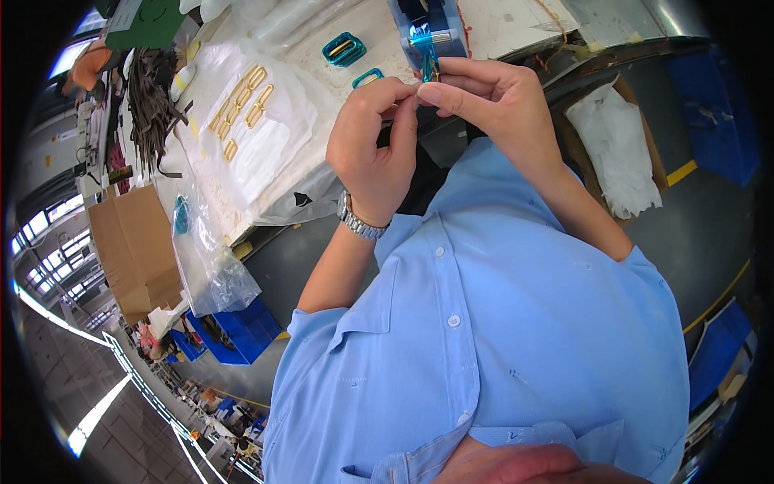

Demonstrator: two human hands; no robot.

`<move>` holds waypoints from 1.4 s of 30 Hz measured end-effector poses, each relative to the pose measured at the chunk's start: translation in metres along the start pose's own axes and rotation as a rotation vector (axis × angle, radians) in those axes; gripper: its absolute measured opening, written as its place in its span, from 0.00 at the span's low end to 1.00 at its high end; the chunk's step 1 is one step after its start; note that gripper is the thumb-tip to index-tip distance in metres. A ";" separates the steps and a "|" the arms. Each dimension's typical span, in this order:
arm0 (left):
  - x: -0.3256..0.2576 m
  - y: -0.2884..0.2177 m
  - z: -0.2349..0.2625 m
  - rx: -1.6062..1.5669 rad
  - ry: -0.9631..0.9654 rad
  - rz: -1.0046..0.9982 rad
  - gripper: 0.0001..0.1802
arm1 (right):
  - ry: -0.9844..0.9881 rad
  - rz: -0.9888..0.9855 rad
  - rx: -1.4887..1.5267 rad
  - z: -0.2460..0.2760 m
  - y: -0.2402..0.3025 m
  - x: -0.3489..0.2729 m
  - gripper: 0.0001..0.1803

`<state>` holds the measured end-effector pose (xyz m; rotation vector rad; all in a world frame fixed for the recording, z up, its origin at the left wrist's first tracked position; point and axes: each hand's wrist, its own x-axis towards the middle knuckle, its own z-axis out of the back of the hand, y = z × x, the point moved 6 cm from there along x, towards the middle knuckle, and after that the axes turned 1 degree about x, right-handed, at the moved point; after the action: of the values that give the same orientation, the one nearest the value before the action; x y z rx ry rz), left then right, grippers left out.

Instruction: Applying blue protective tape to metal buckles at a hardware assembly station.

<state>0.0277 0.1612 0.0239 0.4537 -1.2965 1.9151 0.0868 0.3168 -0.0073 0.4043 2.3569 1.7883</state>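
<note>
1. My left hand [372,149] and right hand [492,105] are up together at the table's near edge, fingertips meeting.
2. Both pinch a shiny blue metal buckle [425,50] with a dark strap [415,10] threaded through; the left thumb and forefinger close from the left, the right fingers fold over it.
3. A wristwatch [359,222] sits on my left wrist.
4. Just left of the hands, two more teal buckles [344,49] lie on the table [516,20].
5. Farther left, gold buckles [242,101] rest in rows on clear plastic bags [266,153].
6. Cardboard boxes [133,246] stand at the far left.
</note>
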 end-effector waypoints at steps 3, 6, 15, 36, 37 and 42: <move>-0.011 0.001 -0.003 0.012 0.005 -0.069 0.13 | -0.014 -0.013 -0.013 0.001 -0.002 0.000 0.17; -0.014 -0.004 -0.005 0.002 0.019 -0.056 0.13 | -0.021 -0.018 0.019 0.001 -0.006 0.000 0.16; -0.016 -0.007 -0.012 -0.023 -0.043 -0.088 0.11 | -0.061 -0.038 0.028 -0.002 0.001 -0.006 0.16; -0.032 0.056 -0.042 -0.930 0.327 1.017 0.16 | 0.034 -0.324 0.173 0.006 -0.016 -0.012 0.21; -0.034 0.055 -0.044 -1.040 0.325 1.081 0.16 | 0.035 -0.333 0.171 0.006 -0.017 -0.012 0.21; -0.036 0.067 -0.056 -1.327 0.390 1.189 0.17 | 0.068 -0.323 0.146 0.004 -0.016 -0.007 0.19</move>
<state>0.0073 0.1842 -0.0654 -1.5364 -2.3667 1.2122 0.0928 0.3143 -0.0241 -0.0237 2.4379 1.5119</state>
